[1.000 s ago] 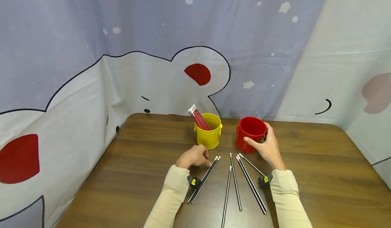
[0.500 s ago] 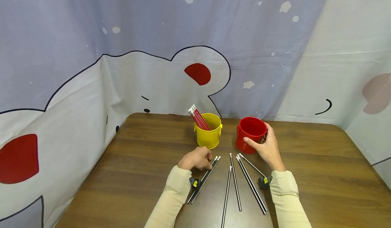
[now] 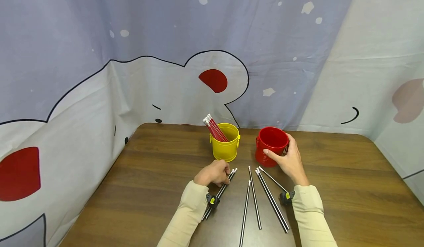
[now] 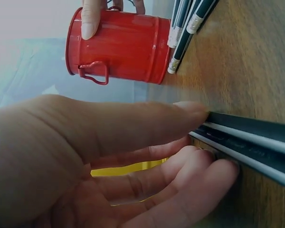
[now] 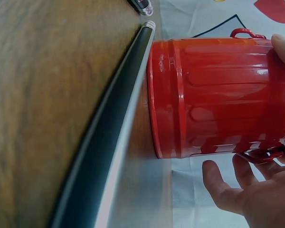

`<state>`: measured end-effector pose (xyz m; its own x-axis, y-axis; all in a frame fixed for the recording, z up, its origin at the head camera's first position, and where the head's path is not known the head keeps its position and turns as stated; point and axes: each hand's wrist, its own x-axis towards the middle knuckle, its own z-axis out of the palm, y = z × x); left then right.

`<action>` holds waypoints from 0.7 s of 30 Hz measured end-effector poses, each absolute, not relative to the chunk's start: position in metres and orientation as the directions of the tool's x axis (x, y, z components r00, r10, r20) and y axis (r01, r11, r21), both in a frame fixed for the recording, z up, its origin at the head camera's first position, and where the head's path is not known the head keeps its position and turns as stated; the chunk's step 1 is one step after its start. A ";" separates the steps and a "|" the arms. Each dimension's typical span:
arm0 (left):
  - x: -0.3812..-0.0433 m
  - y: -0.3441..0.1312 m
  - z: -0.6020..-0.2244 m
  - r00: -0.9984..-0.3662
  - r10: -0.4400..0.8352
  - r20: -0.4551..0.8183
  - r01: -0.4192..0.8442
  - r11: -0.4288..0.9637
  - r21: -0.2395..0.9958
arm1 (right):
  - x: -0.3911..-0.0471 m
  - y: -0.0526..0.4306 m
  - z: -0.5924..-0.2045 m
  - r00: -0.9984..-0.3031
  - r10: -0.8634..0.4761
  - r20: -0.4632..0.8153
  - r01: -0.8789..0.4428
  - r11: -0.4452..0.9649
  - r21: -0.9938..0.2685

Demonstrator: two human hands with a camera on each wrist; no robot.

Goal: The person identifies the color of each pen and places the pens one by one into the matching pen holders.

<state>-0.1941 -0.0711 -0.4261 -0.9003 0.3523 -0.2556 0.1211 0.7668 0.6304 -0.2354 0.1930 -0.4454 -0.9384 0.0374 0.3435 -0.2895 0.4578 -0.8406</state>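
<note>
My left hand [image 3: 213,172] pinches two black-and-silver pencils [image 3: 222,190] near their white eraser ends. Thumb and fingertips meet round these pencils low over the wood in the left wrist view, where their shafts [image 4: 256,137] run off to the right. At the right, my right hand [image 3: 293,162] grips a small red bucket [image 3: 262,148] that stands upright. Its thumb lies on the near side of the rim area, the fingers round the far side by a handle. The bucket's ribbed wall [image 5: 218,95] fills much of the right wrist view.
Left of the red bucket stands a yellow bucket [image 3: 225,152] with several red pencils [image 3: 216,131] leaning in it. More black pencils [image 3: 272,201] lie on the brown table [image 3: 152,173] between and below the hands. A printed curtain [image 3: 165,88] hangs behind the table.
My left fingers have closed on the two pencils, whose eraser ends have shifted slightly left. The right hand and red bucket stay in place.
</note>
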 end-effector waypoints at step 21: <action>-0.193 -0.069 -0.428 -0.907 0.349 -0.237 0.137 0.773 0.619 | -0.235 0.194 -0.445 -0.940 0.025 0.341 -0.294 0.450 -0.843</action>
